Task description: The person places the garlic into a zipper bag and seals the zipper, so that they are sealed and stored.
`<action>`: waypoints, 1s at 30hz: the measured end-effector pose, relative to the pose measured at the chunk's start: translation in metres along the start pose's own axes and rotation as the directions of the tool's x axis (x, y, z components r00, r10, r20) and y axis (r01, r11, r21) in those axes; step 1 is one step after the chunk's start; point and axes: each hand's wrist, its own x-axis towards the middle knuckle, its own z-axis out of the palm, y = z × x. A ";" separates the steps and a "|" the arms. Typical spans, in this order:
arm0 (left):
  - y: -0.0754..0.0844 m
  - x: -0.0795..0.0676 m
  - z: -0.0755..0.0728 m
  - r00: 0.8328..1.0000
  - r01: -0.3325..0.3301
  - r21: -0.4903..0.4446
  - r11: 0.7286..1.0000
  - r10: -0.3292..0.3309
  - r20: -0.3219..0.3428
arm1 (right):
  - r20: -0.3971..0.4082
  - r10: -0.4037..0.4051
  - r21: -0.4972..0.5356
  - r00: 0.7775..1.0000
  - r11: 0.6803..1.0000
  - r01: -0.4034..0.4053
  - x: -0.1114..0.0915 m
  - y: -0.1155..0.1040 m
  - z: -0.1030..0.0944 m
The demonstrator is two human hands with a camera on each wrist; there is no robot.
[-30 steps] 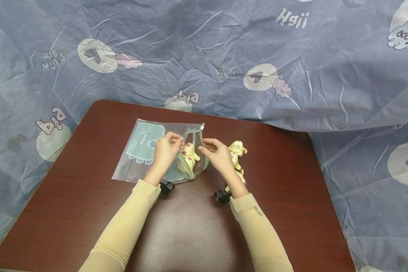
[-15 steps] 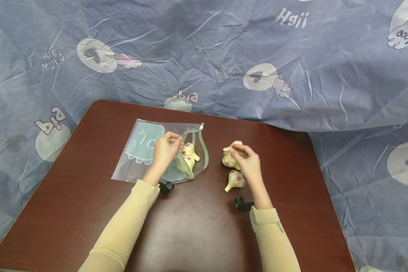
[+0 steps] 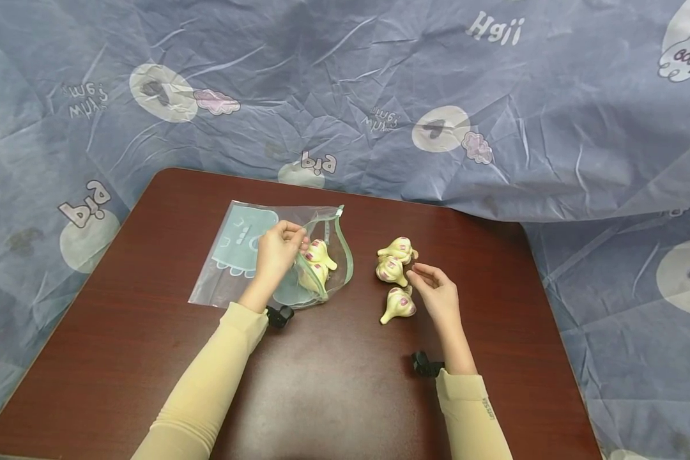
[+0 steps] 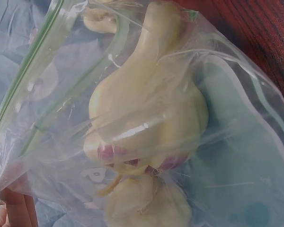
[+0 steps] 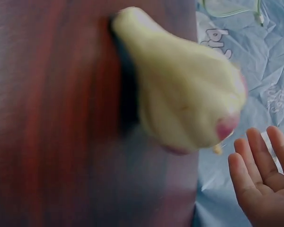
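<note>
My left hand [image 3: 278,249] pinches the upper lip of a clear zip bag [image 3: 207,291] with a green seal and a teal print, holding its mouth open to the right. Two garlic bulbs [image 3: 320,253] lie inside; through the plastic, the left wrist view shows a pale bulb [image 4: 146,109] with purple patches. To the right of the bag three more bulbs rest on the table: one at the back [image 3: 401,246], a middle bulb [image 3: 388,270] against it, and a front bulb [image 3: 398,304]. Just right of these, my right hand [image 3: 439,295] holds nothing, its fingers [image 5: 260,151] extended in the right wrist view.
A dark reddish-brown table [image 3: 483,287] with rounded corners lies under everything. Behind and beside it hangs a blue-grey printed cloth [image 3: 333,83]. Each wrist carries a small black camera mount [image 3: 280,317].
My right hand has left the bag's mouth and moved right, past the loose garlic bulbs, uncovering them. The left hand keeps its pinch on the bag, almost unmoved.
</note>
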 end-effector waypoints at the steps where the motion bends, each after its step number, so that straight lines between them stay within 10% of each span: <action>1: 0.000 0.000 0.000 1.000 0.001 0.007 1.000 -0.001 0.000 | -0.001 0.009 -0.002 1.000 1.000 -0.009 -0.001 0.003 -0.001; 30: 0.000 0.000 -0.003 1.000 0.021 0.017 1.000 -0.021 0.003 | 0.172 0.105 -0.190 0.979 0.979 -0.072 -0.016 0.038 -0.002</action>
